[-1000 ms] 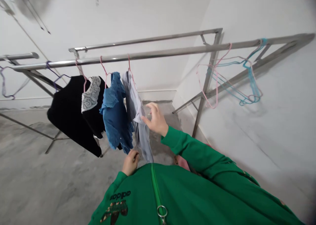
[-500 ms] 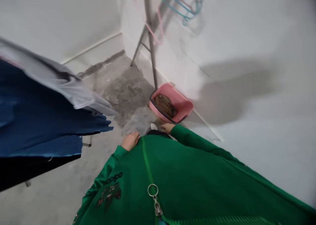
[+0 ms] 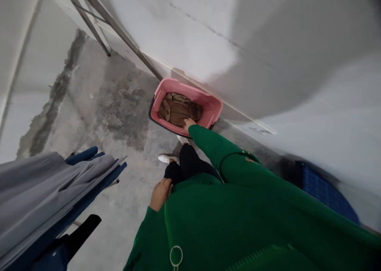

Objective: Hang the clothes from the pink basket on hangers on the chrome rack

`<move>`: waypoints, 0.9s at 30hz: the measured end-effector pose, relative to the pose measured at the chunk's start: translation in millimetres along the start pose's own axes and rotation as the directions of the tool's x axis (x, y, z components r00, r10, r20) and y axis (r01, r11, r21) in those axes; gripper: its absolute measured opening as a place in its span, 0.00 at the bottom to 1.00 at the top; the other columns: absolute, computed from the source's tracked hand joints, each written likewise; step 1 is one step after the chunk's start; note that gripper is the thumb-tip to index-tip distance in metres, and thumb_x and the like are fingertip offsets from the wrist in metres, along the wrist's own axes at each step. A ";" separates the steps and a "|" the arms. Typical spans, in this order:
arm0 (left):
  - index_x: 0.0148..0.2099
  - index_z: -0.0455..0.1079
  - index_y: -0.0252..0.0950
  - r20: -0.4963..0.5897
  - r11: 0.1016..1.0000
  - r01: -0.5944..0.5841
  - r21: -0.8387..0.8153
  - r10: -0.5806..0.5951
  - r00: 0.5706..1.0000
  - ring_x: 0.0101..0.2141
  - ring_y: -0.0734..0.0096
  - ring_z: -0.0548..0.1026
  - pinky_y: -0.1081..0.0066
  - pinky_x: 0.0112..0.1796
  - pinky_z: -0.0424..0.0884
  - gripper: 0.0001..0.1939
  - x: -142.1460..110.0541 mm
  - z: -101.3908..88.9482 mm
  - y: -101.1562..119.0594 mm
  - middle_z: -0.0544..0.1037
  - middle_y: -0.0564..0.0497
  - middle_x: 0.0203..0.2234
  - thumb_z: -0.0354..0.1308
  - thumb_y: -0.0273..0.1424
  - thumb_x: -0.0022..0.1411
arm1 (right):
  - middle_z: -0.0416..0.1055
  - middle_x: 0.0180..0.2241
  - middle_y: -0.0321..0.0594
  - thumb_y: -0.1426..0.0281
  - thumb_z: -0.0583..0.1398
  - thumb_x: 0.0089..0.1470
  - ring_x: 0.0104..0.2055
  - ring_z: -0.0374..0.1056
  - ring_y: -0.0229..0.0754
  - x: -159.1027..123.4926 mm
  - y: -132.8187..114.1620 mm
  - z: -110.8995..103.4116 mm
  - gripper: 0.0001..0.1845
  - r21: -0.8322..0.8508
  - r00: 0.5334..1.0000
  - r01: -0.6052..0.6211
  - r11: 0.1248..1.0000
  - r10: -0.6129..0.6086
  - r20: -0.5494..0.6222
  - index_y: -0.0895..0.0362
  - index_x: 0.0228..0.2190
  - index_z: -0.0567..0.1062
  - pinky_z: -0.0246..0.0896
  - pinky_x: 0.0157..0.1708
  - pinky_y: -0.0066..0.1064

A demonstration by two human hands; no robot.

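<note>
A pink laundry basket (image 3: 212,106) with a dark outer rim stands on the floor against the wall. Inside it lies a crumpled brown garment (image 3: 178,110). My right hand (image 3: 189,123) reaches over the basket's near side, its fingers extended at the garment's edge; whether they touch the cloth is hard to tell. My left hand (image 3: 161,193) rests against my upper leg near the jacket hem, holding nothing, with the fingers laid flat.
Grey and blue clothes (image 3: 56,179) hang close on the left. A metal stand's legs (image 3: 119,31) lean down behind the basket. At the right, a blue plastic object (image 3: 324,193) sits by the wall. My white shoe (image 3: 167,158) is on the concrete floor (image 3: 119,207).
My view has turned and come closer to the basket. My right hand has moved from beside the basket to over its inside. The left hand stays by my body.
</note>
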State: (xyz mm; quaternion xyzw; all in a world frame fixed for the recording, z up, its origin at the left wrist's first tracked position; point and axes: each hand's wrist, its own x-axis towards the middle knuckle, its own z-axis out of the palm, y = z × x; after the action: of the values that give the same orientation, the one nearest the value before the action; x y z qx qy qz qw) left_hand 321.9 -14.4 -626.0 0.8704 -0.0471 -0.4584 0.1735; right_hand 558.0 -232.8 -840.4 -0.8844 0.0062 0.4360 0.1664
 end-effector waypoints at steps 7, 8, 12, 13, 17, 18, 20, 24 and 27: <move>0.46 0.70 0.41 0.010 0.988 0.116 -0.107 -0.116 0.993 0.34 0.65 0.77 0.67 0.36 0.70 0.13 11.7 78.0 -20.5 0.77 0.46 0.40 0.45 0.29 0.66 | 0.42 0.67 0.60 0.67 0.64 0.51 0.63 0.50 0.55 103.7 -4.7 31.1 0.51 0.017 0.998 0.064 0.998 -0.065 0.027 0.64 0.67 0.42 0.51 0.59 0.40; 0.46 0.70 0.41 0.010 0.984 0.132 -0.123 -0.132 0.991 0.34 0.64 0.77 0.67 0.35 0.70 0.13 11.6 83.8 -21.9 0.77 0.46 0.40 0.45 0.30 0.66 | 0.47 0.65 0.62 0.67 0.64 0.51 0.63 0.51 0.56 112.2 -6.3 35.1 0.52 0.017 0.999 0.052 0.999 -0.052 0.017 0.66 0.66 0.42 0.50 0.58 0.42; 0.46 0.70 0.41 0.018 0.972 0.173 -0.159 -0.173 0.985 0.34 0.64 0.77 0.67 0.35 0.69 0.14 12.6 86.8 -23.0 0.77 0.45 0.40 0.44 0.31 0.67 | 0.66 0.53 0.64 0.75 0.55 0.56 0.58 0.57 0.55 121.8 -7.6 43.1 0.25 0.049 1.000 0.031 0.998 -0.031 -0.001 0.69 0.56 0.66 0.50 0.56 0.44; 0.46 0.70 0.41 0.017 0.972 0.178 -0.156 -0.177 0.984 0.34 0.63 0.77 0.66 0.36 0.69 0.14 14.6 83.1 -22.6 0.76 0.45 0.40 0.44 0.31 0.66 | 0.68 0.52 0.63 0.76 0.53 0.57 0.58 0.58 0.54 118.2 -6.4 41.3 0.21 0.067 0.999 0.043 0.997 -0.042 -0.007 0.69 0.51 0.71 0.50 0.56 0.43; 0.46 0.70 0.39 -0.021 0.981 0.161 -0.107 -0.164 0.986 0.36 0.61 0.76 0.65 0.37 0.70 0.14 30.8 53.9 -17.6 0.76 0.44 0.40 0.44 0.30 0.66 | 0.69 0.51 0.59 0.73 0.50 0.61 0.57 0.59 0.52 82.1 3.5 13.4 0.18 0.163 0.993 0.102 0.981 -0.089 -0.082 0.66 0.44 0.76 0.50 0.57 0.42; 0.46 0.70 0.39 -0.042 0.985 0.142 -0.096 -0.147 0.988 0.36 0.61 0.76 0.65 0.38 0.70 0.14 36.1 43.1 -14.7 0.76 0.44 0.40 0.43 0.30 0.66 | 0.69 0.51 0.59 0.72 0.50 0.61 0.58 0.58 0.53 68.6 6.5 1.7 0.18 0.193 0.989 0.118 0.974 -0.097 -0.114 0.66 0.44 0.76 0.49 0.58 0.43; 0.46 0.70 0.38 -0.087 0.992 0.095 -0.086 -0.103 0.991 0.36 0.63 0.76 0.66 0.38 0.71 0.15 46.2 17.7 -6.3 0.76 0.44 0.40 0.43 0.29 0.66 | 0.67 0.54 0.56 0.70 0.53 0.60 0.60 0.55 0.53 38.3 11.3 -24.7 0.17 0.262 0.975 0.161 0.952 -0.112 -0.192 0.64 0.45 0.76 0.45 0.61 0.45; 0.45 0.71 0.36 -0.185 0.980 -0.016 -0.198 -0.021 0.983 0.37 0.62 0.75 0.63 0.41 0.71 0.12 63.6 -39.6 18.3 0.76 0.43 0.39 0.47 0.29 0.65 | 0.68 0.55 0.49 0.72 0.49 0.60 0.58 0.61 0.45 -29.5 10.5 -76.3 0.20 0.441 0.935 0.286 0.851 -0.147 -0.322 0.62 0.49 0.74 0.50 0.61 0.38; 0.43 0.71 0.34 -0.272 0.936 -0.102 -0.336 0.007 0.962 0.41 0.63 0.75 0.63 0.45 0.72 0.10 77.3 -76.3 37.4 0.76 0.43 0.39 0.49 0.29 0.65 | 0.72 0.50 0.47 0.67 0.44 0.63 0.53 0.67 0.42 -87.6 -2.7 -106.4 0.24 0.557 0.904 0.381 0.738 -0.170 -0.394 0.62 0.51 0.72 0.60 0.55 0.36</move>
State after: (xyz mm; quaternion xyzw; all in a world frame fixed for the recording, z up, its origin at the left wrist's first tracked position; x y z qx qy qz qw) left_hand 431.3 -48.3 -633.9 0.8781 0.0336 -0.3334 0.3415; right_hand 586.0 -273.8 -711.8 -0.8283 0.0434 0.2315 0.5084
